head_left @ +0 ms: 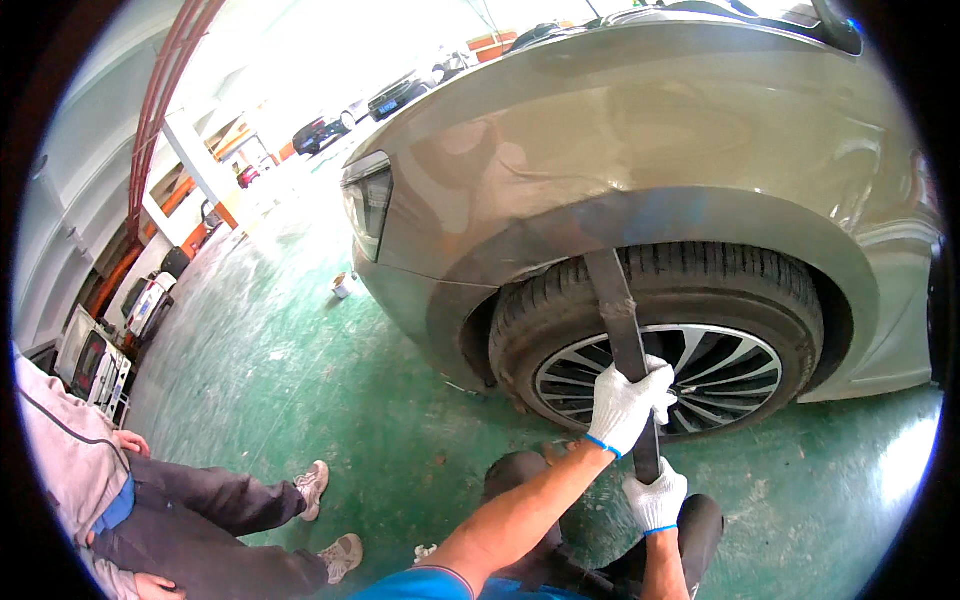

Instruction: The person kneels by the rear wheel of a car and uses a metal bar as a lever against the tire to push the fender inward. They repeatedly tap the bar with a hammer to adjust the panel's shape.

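A long, flat, dark pry bar point(623, 335) slants up across the front wheel, its upper end in the gap between the tyre point(700, 262) and the fender's arch point(520, 232). My left hand point(630, 405), in a white knit glove, is closed round the bar in front of the spoked rim point(715, 350). Lower down, my right hand point(655, 498), gloved the same way, grips the bar's near end. Above the arch, the beige fender point(640, 130) is creased and dented, with a dark scuffed patch by the bar's tip. The bar's very end is hidden under the arch.
Another person point(190, 500) stands at the left, feet close to my left arm. A small can point(341, 286) sits on the green floor point(300, 400) near the car's front corner. The headlight point(371, 205) is at the fender's left. Parked cars point(397, 95) stand farther back.
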